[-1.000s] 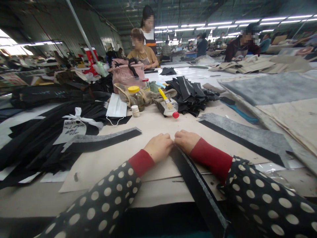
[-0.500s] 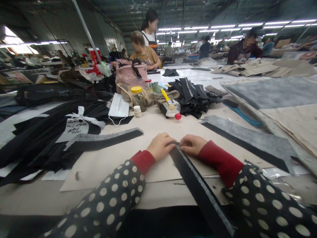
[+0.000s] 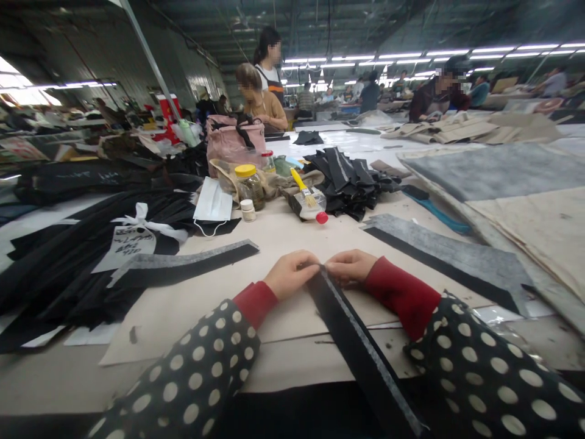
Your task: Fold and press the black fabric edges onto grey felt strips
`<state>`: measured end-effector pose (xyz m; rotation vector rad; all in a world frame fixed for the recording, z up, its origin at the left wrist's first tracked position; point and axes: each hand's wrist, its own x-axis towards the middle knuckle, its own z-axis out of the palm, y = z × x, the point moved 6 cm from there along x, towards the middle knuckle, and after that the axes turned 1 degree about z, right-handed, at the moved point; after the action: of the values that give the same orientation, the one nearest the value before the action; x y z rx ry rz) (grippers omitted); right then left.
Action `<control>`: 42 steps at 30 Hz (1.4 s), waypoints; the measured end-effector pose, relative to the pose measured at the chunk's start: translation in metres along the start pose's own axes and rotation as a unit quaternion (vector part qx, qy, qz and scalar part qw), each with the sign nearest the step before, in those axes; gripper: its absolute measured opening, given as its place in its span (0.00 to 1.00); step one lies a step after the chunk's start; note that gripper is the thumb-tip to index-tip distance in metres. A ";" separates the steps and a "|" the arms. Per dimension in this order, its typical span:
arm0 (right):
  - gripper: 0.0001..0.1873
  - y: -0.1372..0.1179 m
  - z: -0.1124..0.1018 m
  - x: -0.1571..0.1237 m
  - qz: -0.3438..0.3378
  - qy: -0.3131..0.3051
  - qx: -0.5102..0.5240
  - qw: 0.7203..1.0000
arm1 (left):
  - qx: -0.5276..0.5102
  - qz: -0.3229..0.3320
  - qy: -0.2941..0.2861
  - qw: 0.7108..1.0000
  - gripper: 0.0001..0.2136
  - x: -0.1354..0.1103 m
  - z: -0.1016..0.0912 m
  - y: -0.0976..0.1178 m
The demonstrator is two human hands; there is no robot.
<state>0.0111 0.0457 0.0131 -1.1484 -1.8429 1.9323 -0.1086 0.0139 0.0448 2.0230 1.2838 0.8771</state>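
Observation:
A long black strip with a grey felt edge runs from my body up the table to my hands. My left hand and my right hand meet at its far end, and the fingers of both pinch that end from either side. A shorter grey-and-black strip lies flat to the left of my left hand, apart from it. Another wider one lies to the right, beyond my right hand. Red cuffs and dotted dark sleeves cover my forearms.
My work surface is a cardboard sheet. Beyond it stand a yellow-lidded jar, a paste brush, a face mask and black fabric pieces. More black fabric lies left, grey felt right. Co-workers stand beyond.
My hands have drawn closer together around the strip's far end, with the fingers now pinching it. The whole view has tilted slightly as my head moved.

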 end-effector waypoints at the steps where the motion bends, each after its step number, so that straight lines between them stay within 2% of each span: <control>1: 0.24 0.000 0.001 0.000 -0.003 -0.006 0.004 1.000 | 0.000 0.000 0.002 1.000 0.07 0.000 0.000 0.001; 6: 0.26 0.003 0.007 0.001 -0.024 -0.023 -0.009 0.999 | 0.006 -0.001 0.009 1.000 0.06 -0.001 0.000 0.002; 10: 0.24 0.000 0.007 0.001 -0.071 0.019 -0.096 0.993 | 0.003 -0.017 0.018 1.000 0.07 -0.002 0.000 0.000; 12: 0.21 -0.005 0.005 0.000 -0.122 0.060 -0.170 0.976 | -0.005 -0.026 0.020 0.999 0.07 -0.002 0.000 -0.001; 16: 0.15 -0.017 0.006 -0.005 -0.212 0.131 -0.295 0.923 | -0.031 -0.043 0.010 0.999 0.08 -0.002 0.001 -0.004; 25: 0.09 -0.026 0.015 -0.008 -0.256 0.195 -0.414 0.852 | -0.091 -0.095 -0.006 0.991 0.10 -0.003 0.006 -0.008; 27: 0.10 -0.026 0.015 -0.007 -0.262 0.189 -0.406 0.855 | -0.124 -0.119 -0.005 0.985 0.10 -0.003 0.007 -0.012; 28: 0.10 -0.025 0.014 -0.006 -0.260 0.179 -0.388 0.866 | -0.142 -0.128 -0.001 0.982 0.10 -0.003 0.007 -0.014; 32: 0.12 -0.017 0.010 -0.003 -0.193 0.117 -0.265 0.938 | -0.202 -0.143 0.011 0.969 0.11 -0.002 0.007 -0.018; 35: 0.14 -0.011 0.010 -0.002 -0.129 0.080 -0.212 0.965 | -0.216 -0.151 0.009 0.965 0.11 -0.002 0.007 -0.019; 37: 0.13 -0.014 0.011 -0.003 -0.134 0.089 -0.231 0.960 | -0.173 -0.138 0.010 0.975 0.12 -0.002 0.004 -0.017; 42: 0.11 -0.027 0.013 -0.009 -0.217 0.142 -0.316 0.913 | -0.040 -0.066 -0.008 0.997 0.11 -0.001 0.001 -0.005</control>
<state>-0.0011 0.0350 0.0399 -0.9766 -2.3610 0.8938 -0.1108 0.0148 0.0397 1.8570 1.3357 0.8354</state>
